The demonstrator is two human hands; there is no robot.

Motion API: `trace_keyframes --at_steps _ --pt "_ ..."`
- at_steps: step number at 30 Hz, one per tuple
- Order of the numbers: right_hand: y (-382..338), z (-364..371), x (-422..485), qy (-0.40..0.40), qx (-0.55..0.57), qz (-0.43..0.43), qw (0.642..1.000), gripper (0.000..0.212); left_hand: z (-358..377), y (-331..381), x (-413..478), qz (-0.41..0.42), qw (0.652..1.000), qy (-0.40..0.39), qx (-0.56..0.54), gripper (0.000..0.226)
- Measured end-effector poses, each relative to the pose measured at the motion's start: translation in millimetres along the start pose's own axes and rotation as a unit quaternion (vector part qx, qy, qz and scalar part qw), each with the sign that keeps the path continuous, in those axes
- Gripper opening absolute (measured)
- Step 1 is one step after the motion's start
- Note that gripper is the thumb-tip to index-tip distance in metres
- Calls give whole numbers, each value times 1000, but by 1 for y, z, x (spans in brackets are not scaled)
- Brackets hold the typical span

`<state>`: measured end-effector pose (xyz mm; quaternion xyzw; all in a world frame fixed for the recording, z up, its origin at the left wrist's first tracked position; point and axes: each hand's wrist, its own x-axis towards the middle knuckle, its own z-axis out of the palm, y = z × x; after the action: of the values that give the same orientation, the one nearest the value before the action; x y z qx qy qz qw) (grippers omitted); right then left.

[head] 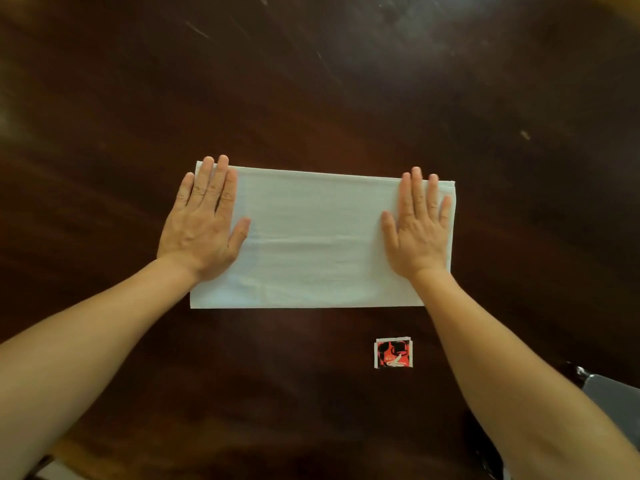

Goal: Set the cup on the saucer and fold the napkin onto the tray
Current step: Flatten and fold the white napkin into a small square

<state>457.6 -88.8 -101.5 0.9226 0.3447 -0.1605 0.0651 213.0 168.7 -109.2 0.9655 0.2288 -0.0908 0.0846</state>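
A white napkin point(315, 237) lies flat on the dark wooden table point(311, 81) as a wide rectangle, with a doubled edge showing at its right end. My left hand point(204, 223) presses flat on the napkin's left end, fingers straight and pointing away from me. On the right end my right hand point(420, 226) presses flat the same way. No cup, saucer or tray is in view.
A small red, black and white packet point(393, 353) lies on the table just in front of the napkin, between my forearms. A grey object point(613, 393) pokes in at the right edge.
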Motion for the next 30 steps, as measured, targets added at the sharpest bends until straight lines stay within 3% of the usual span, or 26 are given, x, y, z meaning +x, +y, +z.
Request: trace_keyframes --at_steps 4,19,30 --pt "29 0 1 -1 -15 5 1000 69 1 -1 0 -3 1000 14 -1 78" --pt "32 1 18 38 -34 -39 998 72 5 1 1 -14 999 37 -1 79" --pt "29 -25 75 44 -90 -198 975 74 29 46 -75 -170 984 46 -24 85"
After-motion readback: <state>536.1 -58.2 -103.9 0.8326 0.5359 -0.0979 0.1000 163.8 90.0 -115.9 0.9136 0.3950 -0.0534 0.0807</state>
